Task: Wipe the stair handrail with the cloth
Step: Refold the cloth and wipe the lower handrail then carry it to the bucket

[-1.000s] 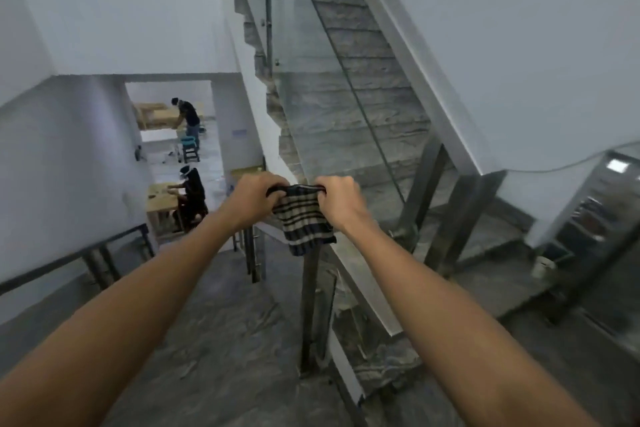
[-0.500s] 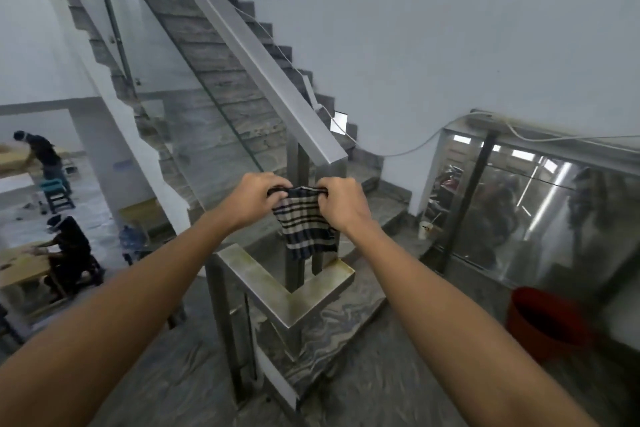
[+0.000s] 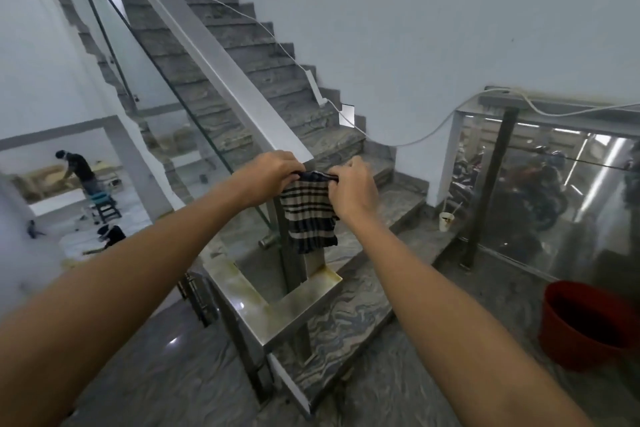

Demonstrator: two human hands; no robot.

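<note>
A striped cloth [image 3: 310, 210] is hanging in front of the lower end of a metal stair handrail [image 3: 221, 62], its top edge bunched between a person's two hands while the rest is drooping freely past the rail's post. The left hand [image 3: 268, 173] is gripping the cloth's left corner, fingers clenched around it, and is sitting right at the bottom tip of the sloping rail. The right hand [image 3: 351, 185] is pinching the opposite corner, fingers curled tight on the fabric. Both bare forearms are reaching forward from the bottom of the frame. Below the cloth, a stained L-shaped section of railing [image 3: 277, 308] is turning the corner of the landing. Grey marble steps [image 3: 277, 80] are climbing beside the rail. A red bucket [image 3: 588, 326] is standing on the floor to the right, near a glass partition [image 3: 554, 191].
</note>
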